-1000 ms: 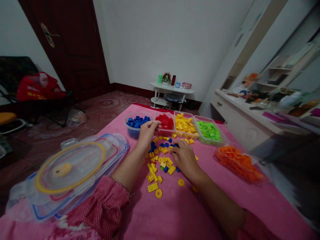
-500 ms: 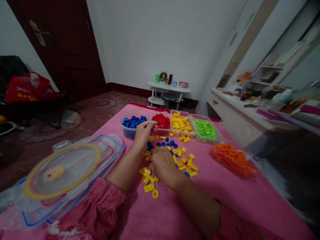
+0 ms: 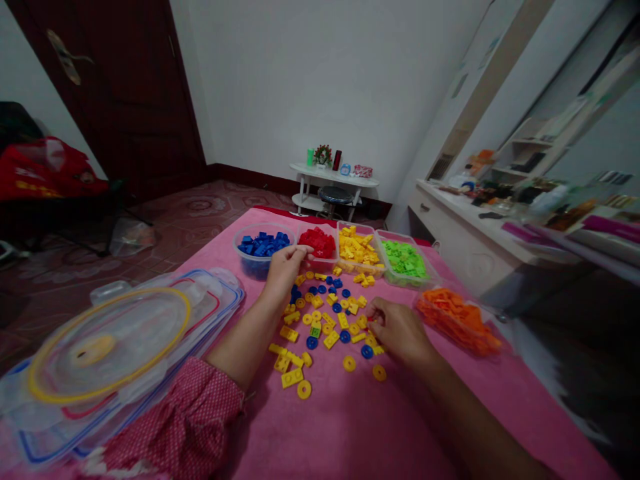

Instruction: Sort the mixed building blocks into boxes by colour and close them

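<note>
My left hand (image 3: 287, 265): by the red-filled tub (image 3: 324, 266), fingertips together, grip unclear.
My right hand (image 3: 400, 330): fingers bent at a red piece (image 3: 371, 319); I can't tell if gripped.
Loose yellow pieces (image 3: 331, 339): on pink cloth (image 3: 340, 427), mostly between my hands.

pale-dotted red sleeve (image 3: 175, 417), ruffled cuff (image 3: 227, 385)

Blue bricks (image 3: 263, 244), red bricks (image 3: 317, 242), yellow bricks (image 3: 357, 247), lime-green bricks (image 3: 404, 259) and orange bricks (image 3: 457, 319) stand out against a pink cloth (image 3: 325, 427) dotted with yellow pieces (image 3: 291, 379) and blue rings (image 3: 367, 351) — alongside clear lids (image 3: 135, 327) edged in yellow, red and blue, a pale-dotted red sleeve (image 3: 185, 420), a dark reddish-brown door (image 3: 130, 87) and a white wall (image 3: 300, 80).
</note>
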{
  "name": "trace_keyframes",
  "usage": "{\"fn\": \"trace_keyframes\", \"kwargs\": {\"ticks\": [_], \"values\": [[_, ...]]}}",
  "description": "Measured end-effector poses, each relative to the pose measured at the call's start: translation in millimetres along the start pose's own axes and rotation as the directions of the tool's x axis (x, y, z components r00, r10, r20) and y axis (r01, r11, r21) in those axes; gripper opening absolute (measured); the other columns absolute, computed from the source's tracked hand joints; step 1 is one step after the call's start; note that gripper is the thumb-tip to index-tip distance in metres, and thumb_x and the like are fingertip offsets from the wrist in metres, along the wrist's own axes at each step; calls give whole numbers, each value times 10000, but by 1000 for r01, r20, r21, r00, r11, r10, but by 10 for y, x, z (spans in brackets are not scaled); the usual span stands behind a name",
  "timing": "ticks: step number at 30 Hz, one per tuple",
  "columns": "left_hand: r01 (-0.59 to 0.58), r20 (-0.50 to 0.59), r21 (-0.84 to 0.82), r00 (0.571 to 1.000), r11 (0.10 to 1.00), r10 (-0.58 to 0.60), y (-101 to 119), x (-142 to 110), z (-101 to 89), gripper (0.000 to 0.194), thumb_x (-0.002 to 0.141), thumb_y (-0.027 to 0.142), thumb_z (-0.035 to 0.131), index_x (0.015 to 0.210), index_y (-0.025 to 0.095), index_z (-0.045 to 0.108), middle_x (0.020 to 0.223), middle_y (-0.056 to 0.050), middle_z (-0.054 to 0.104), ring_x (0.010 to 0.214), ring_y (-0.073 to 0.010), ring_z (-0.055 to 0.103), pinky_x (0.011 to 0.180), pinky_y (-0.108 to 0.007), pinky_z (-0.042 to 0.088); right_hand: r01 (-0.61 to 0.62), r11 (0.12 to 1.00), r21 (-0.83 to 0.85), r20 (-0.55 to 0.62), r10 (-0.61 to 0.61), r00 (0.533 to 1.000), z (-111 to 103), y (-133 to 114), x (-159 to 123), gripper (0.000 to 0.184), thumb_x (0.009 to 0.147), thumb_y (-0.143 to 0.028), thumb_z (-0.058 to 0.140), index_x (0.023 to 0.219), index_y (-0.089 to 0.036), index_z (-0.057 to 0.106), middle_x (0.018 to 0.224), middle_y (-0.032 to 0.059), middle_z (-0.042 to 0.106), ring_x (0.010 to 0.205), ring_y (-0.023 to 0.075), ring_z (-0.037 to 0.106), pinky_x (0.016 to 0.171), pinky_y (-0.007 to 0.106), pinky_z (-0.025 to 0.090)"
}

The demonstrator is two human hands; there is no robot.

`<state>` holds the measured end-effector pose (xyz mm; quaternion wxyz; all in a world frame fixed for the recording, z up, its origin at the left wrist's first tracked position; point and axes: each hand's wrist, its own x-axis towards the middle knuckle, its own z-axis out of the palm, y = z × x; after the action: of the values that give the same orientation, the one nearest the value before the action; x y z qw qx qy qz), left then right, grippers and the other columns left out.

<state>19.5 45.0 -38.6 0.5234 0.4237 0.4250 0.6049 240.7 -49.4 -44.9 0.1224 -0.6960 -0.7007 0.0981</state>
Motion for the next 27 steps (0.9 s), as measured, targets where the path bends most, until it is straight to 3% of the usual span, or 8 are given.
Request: {"fn": "trace_keyframes", "kwargs": {"ticks": [8, 12, 15, 17, 21, 24, 27], "values": [[-5, 77, 138, 997, 990, -5, -162, 63, -73, 332, 640, 427, 656, 803, 143, 713, 740, -52, 687, 603, -117, 560, 529, -194, 390, 70, 962, -262, 45, -60, 997, 81, -189, -68, 205, 744, -120, 530, 861, -233, 655, 824, 38, 711, 757, 178, 633, 580, 249, 282], [4, 90, 164, 996, 986, -19, -156, 37, -63, 346, 610, 444, 682, 785, 148, 712, 735, -56, 689, 624, -138, 570, 529, -201, 389, 73, 984, -161, 18, -71, 997, 40, -114, -115, 203, 717, -139, 579, 862, -252, 666, 800, 2, 706, 735, 152, 625, 582, 230, 303], [16, 112, 194, 993, 981, -38, -132, 11, -42, 339, 587, 446, 690, 737, 143, 703, 713, -60, 683, 614, -143, 566, 523, -201, 382, 35, 999, 10, -46, -35, 998, -158, 86, -101, 162, 723, -216, 610, 868, -248, 677, 722, -24, 682, 657, 128, 598, 561, 213, 323], [4, 137, 215, 990, 977, -34, -132, 5, -34, 333, 588, 454, 684, 711, 145, 700, 706, -58, 678, 613, -150, 569, 524, -206, 386, -10, 998, 65, -159, 21, 987, -361, 283, -60, 153, 753, -252, 584, 868, -220, 680, 676, -16, 662, 613, 125, 579, 558, 216, 345], [-66, 178, 261, 984, 963, 19, -195, 29, -42, 312, 623, 468, 666, 665, 160, 697, 696, -57, 681, 611, -162, 576, 524, -219, 392, -176, 984, 13, -416, 165, 894, -780, 734, 31, 210, 774, -297, 553, 914, -203, 678, 767, 18, 682, 680, 145, 602, 595, 232, 380], [-142, 200, 315, 977, 938, 81, -269, 51, -57, 303, 657, 458, 641, 704, 168, 716, 709, -56, 694, 605, -171, 582, 526, -232, 400, -355, 923, -152, -425, 263, 866, -952, 926, 60, 249, 776, -352, 557, 946, -224, 687, 819, 43, 694, 726, 189, 615, 590, 262, 372], [-244, 235, 402, 959, 882, 158, -350, 65, -79, 265, 699, 405, 607, 751, 179, 735, 726, -47, 702, 653, -186, 603, 584, -248, 424, -357, 895, -266, -384, 241, 891, -880, 799, 55, 281, 785, -425, 565, 944, -236, 698, 923, 72, 690, 804, 235, 619, 613, 291, 383]]}}
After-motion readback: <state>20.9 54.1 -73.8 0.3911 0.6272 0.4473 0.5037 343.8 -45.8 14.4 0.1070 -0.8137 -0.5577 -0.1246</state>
